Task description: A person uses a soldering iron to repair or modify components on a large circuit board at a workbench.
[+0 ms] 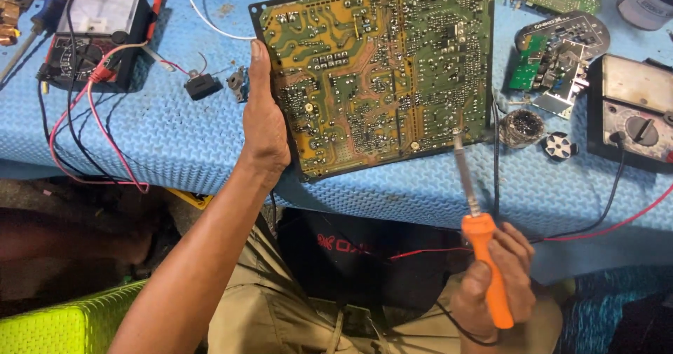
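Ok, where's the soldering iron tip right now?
In the head view the soldering iron, held in the right hand, points up; its tip sits at the lower right edge of the circuit board, left of the round tin.

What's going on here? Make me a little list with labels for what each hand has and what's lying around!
Left hand: grips the left edge of the circuit board, tilted up
Right hand: holds the soldering iron by its orange handle
Iron tip: at the board's lower right edge
Surface: blue mat
Left of board: meter with red leads
Right of board: second meter
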